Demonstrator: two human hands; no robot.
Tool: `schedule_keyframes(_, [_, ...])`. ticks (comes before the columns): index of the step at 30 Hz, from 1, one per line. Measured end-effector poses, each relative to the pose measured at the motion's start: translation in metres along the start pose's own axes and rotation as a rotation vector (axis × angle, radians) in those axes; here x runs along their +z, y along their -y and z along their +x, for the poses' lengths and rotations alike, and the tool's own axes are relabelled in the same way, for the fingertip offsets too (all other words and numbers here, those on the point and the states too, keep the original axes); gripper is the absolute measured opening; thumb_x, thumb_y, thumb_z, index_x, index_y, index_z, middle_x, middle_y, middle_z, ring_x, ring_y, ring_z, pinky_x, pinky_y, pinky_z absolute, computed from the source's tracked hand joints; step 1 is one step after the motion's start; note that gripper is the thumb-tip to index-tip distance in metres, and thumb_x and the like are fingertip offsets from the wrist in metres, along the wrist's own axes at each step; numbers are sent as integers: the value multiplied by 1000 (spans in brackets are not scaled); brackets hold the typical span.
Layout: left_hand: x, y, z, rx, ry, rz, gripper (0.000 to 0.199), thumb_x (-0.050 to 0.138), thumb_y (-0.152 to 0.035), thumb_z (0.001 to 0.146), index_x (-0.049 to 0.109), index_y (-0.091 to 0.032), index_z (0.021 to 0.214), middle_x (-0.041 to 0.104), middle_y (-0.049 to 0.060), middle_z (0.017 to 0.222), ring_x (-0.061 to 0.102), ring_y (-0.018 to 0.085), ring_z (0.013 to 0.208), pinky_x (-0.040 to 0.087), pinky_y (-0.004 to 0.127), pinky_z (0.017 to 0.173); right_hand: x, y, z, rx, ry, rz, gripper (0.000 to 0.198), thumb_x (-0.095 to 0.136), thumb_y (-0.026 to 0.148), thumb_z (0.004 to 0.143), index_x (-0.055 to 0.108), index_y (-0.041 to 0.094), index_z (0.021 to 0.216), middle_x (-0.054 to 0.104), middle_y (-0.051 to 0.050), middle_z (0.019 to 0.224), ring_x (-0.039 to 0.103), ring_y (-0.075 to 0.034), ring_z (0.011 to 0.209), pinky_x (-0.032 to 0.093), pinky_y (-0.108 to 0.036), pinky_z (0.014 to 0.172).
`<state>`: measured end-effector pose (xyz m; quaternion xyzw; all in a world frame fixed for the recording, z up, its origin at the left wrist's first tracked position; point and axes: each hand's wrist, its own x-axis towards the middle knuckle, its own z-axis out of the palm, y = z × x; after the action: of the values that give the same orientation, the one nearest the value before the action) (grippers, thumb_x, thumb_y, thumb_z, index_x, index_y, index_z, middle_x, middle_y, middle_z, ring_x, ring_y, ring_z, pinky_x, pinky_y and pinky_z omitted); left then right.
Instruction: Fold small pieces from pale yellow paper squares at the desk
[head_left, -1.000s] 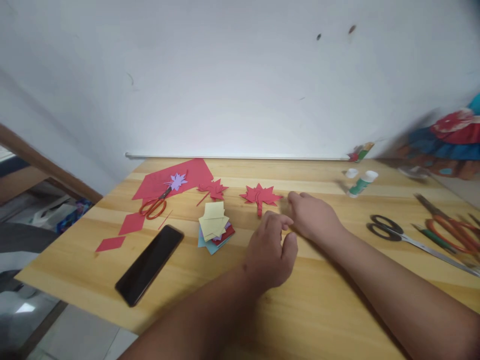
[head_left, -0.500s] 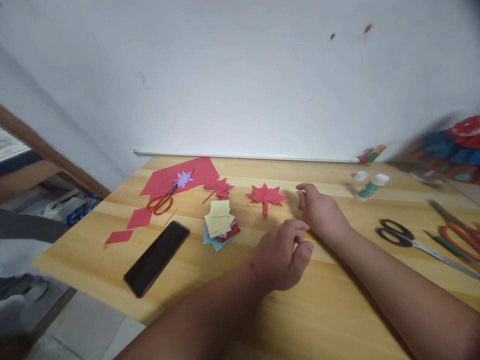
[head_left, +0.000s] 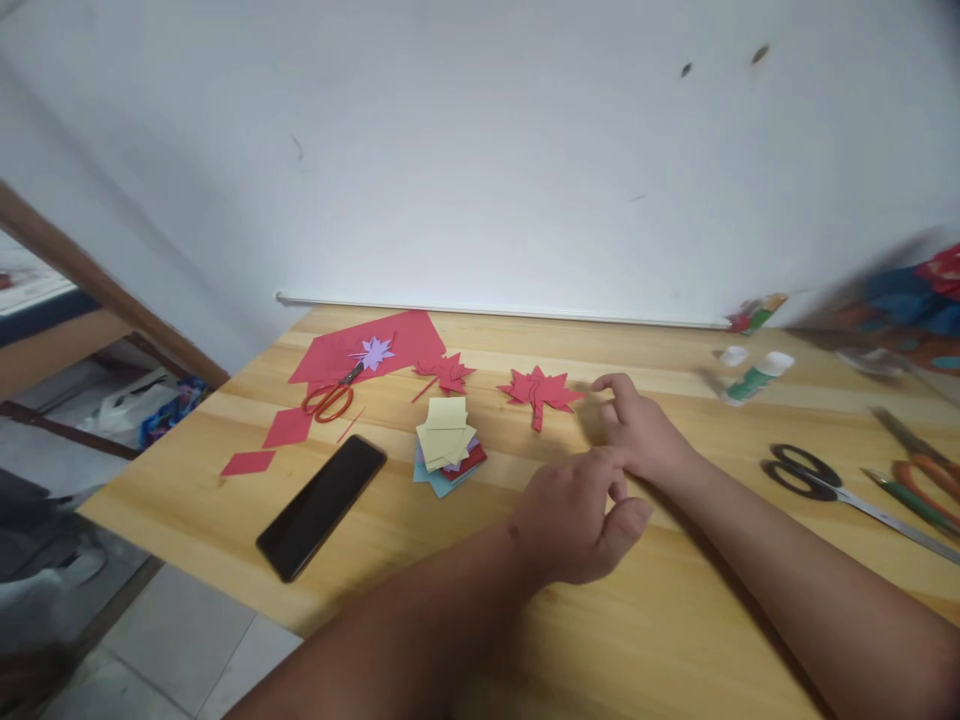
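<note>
Red paper, layered into a maple leaf [head_left: 553,388] with a short stem, lies flat near the middle of a pale wooden surface [head_left: 202,535]. Just beside its right tip is the person's right hand [head_left: 643,425], index finger bent, a gap between it and the thumb. Nearer the viewer, the left hand [head_left: 571,515] curls loosely, its thumb apart from the fingers. The two hands overlap slightly in this view; whether they touch, I cannot tell.

Left of the leaf lies a second, smaller red leaf [head_left: 454,374], and in front of that a pile of coloured paper squares [head_left: 444,440], yellow uppermost. Farther left are a purple paper leaf [head_left: 376,352] on a red sheet [head_left: 420,340], orange-handled scissors [head_left: 347,378], two red diamonds [head_left: 288,428] and a black phone [head_left: 321,507]. To the right, a green-and-white glue stick [head_left: 756,381] stands near its white cap [head_left: 733,356], with black-handled scissors [head_left: 840,494] closer in. Behind everything rises a white wall [head_left: 480,160].
</note>
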<state>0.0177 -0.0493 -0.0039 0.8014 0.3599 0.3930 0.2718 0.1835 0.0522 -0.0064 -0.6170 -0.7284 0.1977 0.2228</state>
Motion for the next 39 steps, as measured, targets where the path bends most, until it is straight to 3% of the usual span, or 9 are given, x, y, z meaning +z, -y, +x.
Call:
schedule_keyframes(2, [0, 0, 1, -10, 2, 7, 41, 47, -42, 99, 52, -16, 131, 73, 6, 94, 64, 19, 75, 55, 37, 80, 3, -6, 1, -26, -39, 0, 49, 42, 21, 90, 45, 14, 138, 60, -1, 64, 60, -26, 61, 40, -33, 60])
schedule_keyframes(5, [0, 0, 1, -1, -5, 6, 44, 47, -43, 99, 52, -14, 132, 72, 7, 95, 64, 19, 76, 55, 38, 79, 7, -15, 3, -144, -145, 8, 60, 49, 15, 78, 45, 12, 138, 66, -12, 94, 64, -27, 76, 48, -36, 70])
schedule_keyframes(7, [1, 1, 1, 6, -1, 10, 45, 47, -43, 99, 50, -14, 133, 72, 8, 98, 64, 19, 77, 56, 38, 79, 8, -21, 5, -251, -212, -62, 54, 52, 11, 71, 57, 15, 125, 61, -16, 108, 63, -30, 93, 51, -40, 82])
schedule_keyframes(11, [3, 3, 0, 49, -43, 18, 44, 47, -43, 99, 50, -15, 133, 70, 9, 103, 65, 19, 79, 57, 38, 78, 9, -27, 5, -323, -249, -205, 37, 55, 8, 71, 68, 18, 104, 52, -13, 104, 58, -33, 101, 52, -45, 90])
schedule_keyframes(18, [1, 1, 0, 100, -70, 26, 42, 46, -41, 99, 49, -15, 132, 70, 11, 108, 66, 20, 82, 58, 38, 79, 7, -14, 2, -78, -242, -197, 41, 45, 18, 95, 61, 15, 132, 54, -17, 117, 62, -25, 81, 47, -35, 69])
schedule_keyframes(25, [1, 0, 2, 45, -129, 176, 40, 51, -38, 98, 52, -14, 130, 71, 9, 101, 68, 23, 89, 57, 40, 85, -8, 14, -3, 93, 20, -305, 43, 37, 55, 104, 63, 24, 90, 71, -9, 82, 64, -28, 77, 33, -33, 59])
schedule_keyframes(32, [-53, -6, 23, -284, -165, 811, 19, 54, -31, 97, 67, -17, 99, 68, 15, 103, 61, 33, 105, 50, 47, 93, -7, 24, -6, 105, -18, -217, 46, 52, 62, 94, 55, 25, 66, 68, -5, 67, 60, -23, 66, 33, -31, 57])
schedule_keyframes(35, [-82, -4, 26, -570, -196, 1043, 27, 57, -38, 95, 70, -16, 106, 67, 19, 112, 57, 39, 114, 47, 53, 95, -3, 24, -6, 69, -55, -133, 46, 52, 59, 95, 54, 25, 65, 66, -3, 63, 59, -21, 63, 33, -30, 57])
schedule_keyframes(39, [-104, 5, 24, -849, -53, 1078, 43, 59, -46, 92, 67, -16, 123, 66, 24, 126, 55, 44, 122, 49, 55, 94, -2, 26, -6, 43, -51, -82, 47, 48, 60, 98, 55, 25, 67, 67, -4, 65, 60, -21, 64, 34, -30, 58])
